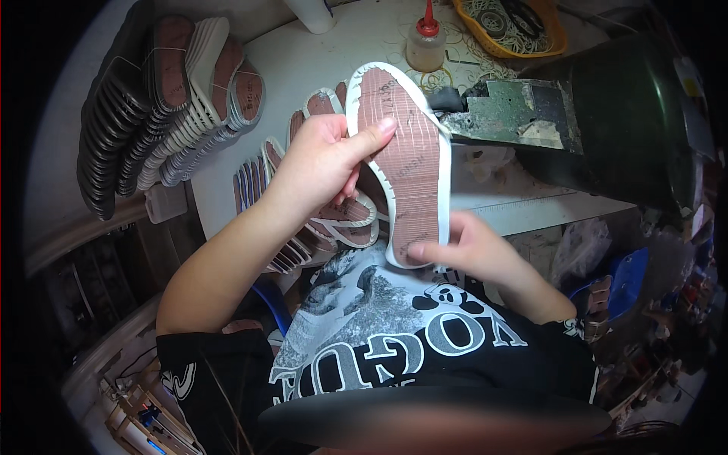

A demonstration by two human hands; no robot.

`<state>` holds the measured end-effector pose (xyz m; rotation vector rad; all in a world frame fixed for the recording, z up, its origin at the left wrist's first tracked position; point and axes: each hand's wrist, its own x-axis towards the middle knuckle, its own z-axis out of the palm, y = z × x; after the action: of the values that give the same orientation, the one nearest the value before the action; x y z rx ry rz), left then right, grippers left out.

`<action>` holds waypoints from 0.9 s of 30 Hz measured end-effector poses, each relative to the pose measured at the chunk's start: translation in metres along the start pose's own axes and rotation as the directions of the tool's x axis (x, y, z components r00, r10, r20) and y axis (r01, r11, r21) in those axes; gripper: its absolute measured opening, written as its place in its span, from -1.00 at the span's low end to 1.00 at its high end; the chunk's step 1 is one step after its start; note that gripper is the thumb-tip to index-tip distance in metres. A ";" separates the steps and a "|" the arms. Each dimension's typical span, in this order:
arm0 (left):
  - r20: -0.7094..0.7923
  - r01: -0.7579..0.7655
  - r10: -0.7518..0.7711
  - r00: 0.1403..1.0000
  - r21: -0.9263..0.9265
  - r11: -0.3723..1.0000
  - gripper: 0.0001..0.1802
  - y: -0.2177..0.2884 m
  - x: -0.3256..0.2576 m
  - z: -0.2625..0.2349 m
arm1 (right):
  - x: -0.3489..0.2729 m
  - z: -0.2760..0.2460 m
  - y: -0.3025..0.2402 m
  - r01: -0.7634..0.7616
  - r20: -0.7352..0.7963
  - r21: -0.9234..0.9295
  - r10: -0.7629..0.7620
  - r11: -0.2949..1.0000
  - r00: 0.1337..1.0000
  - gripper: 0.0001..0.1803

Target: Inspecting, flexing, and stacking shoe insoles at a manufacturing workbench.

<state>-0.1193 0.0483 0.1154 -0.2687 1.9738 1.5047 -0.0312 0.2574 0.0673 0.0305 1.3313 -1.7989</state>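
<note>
A shoe insole (417, 178) with a reddish-brown, lined underside and a white folded rim is held nearly upright in front of me, its broad toe end away from me. My left hand (322, 155) grips its left edge near the toe, thumb flat on the brown face and fingers behind. At the heel, my right hand (478, 246) pinches the lower right edge with its thumb on the face; its other fingers are partly hidden. The insole's right edge meets the tip of a worn green machine arm (516, 114); whether they touch I cannot tell. More white-rimmed insoles (353, 211) lie behind my left hand.
Tied stacks of black, white and grey-rimmed insoles (178, 98) stand at the left on the white table (265, 57). At the back are a red-tipped bottle (426, 49) and a yellow basket (559, 38) of cord. A dark green machine body (629, 114) fills the right; a blue seat (628, 284) is below.
</note>
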 end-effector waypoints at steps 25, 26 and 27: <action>0.599 -0.809 0.564 0.568 0.534 0.247 -0.26 0.064 0.100 -0.048 | 0.040 0.020 -0.039 0.279 -0.330 0.391 -0.149 0.877 0.932 -0.77; 0.773 -0.887 0.479 0.415 0.460 0.025 -0.30 0.071 0.098 -0.043 | 0.041 0.023 -0.042 0.273 -0.330 0.394 -0.142 0.878 0.933 -0.77; 0.672 -0.667 0.064 0.738 0.711 0.221 -0.10 0.083 0.100 -0.042 | 0.043 0.026 -0.044 0.285 -0.365 0.421 -0.127 0.861 0.922 -0.75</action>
<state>-0.2544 0.0576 0.1279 1.1500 2.1288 0.2517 -0.0746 0.2129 0.0910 0.4837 1.1138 -2.3500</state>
